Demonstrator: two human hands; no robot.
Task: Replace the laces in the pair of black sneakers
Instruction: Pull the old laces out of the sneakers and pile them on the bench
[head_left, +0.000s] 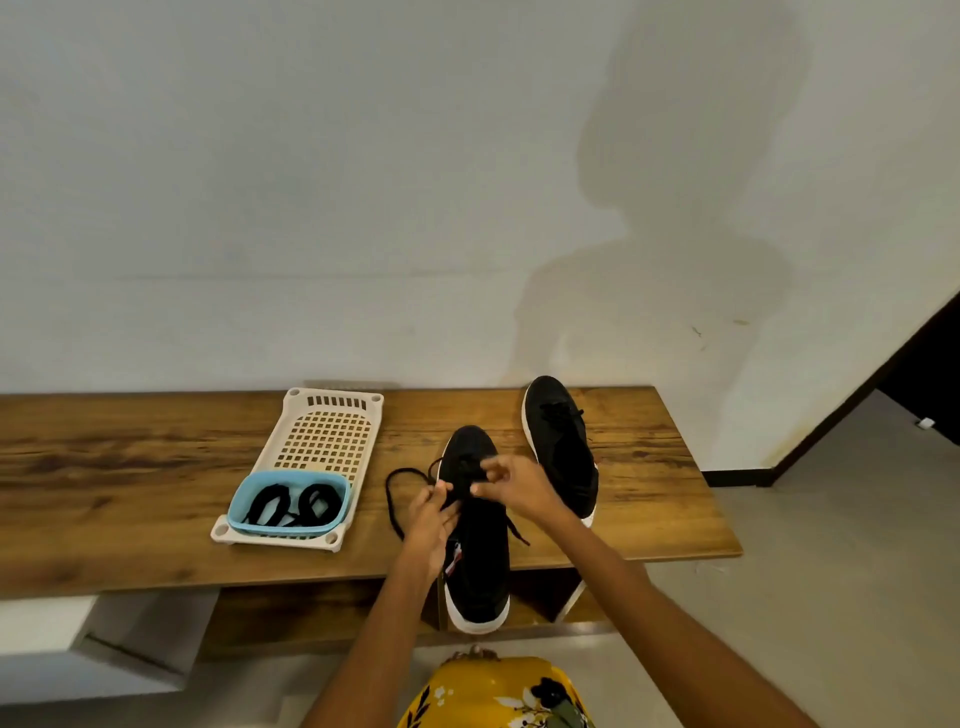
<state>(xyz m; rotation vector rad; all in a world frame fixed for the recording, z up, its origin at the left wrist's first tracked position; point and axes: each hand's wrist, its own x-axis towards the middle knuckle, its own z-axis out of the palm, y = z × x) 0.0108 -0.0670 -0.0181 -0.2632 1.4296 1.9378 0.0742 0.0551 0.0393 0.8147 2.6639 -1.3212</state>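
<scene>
Unlacing the near sneaker (475, 525)
Your left hand (431, 519) and right hand (511, 486) fingers pinch its black lace (397, 499), looping left of them.

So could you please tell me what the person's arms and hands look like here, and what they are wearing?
Both arms are bare to the frame's edge: no sleeves, gloves, watch or bracelets show. The left hand and right hand show no visible rings. Below them lies yellow fabric with a dark floral print.
</scene>
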